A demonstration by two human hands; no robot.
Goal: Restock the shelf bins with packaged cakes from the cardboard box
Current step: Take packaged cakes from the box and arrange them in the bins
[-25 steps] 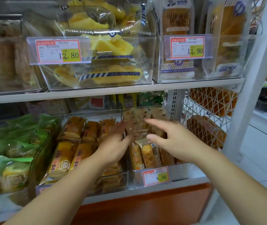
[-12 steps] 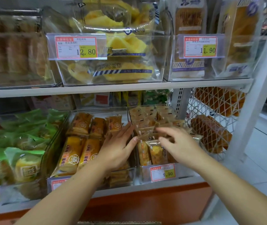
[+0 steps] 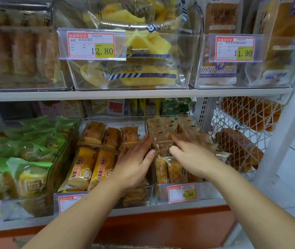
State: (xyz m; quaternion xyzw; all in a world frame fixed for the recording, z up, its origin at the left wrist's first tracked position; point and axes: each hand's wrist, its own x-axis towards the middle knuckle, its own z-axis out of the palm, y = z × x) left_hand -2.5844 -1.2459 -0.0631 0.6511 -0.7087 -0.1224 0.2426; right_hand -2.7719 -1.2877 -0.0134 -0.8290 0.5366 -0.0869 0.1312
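My left hand and my right hand reach into the clear right bin on the lower shelf, the one with the 9.90 price tag. Small clear-wrapped packaged cakes stand in rows inside it. With straight fingers, my left hand presses on the packets from the left, at the divider. My right hand lies on the packets from the right, its fingers stretched out and blurred. One packet sits between the two hands. A strip of the cardboard box shows at the bottom edge.
The middle bin holds orange-wrapped cakes, and green packets fill the left bin. Bins of yellow cake and bread stand on the upper shelf. A white mesh basket with loaves hangs at the right.
Both hands have moved deeper into the right bin and closer together on the packets. The view has shifted so the shelf sits nearer and more to the right.
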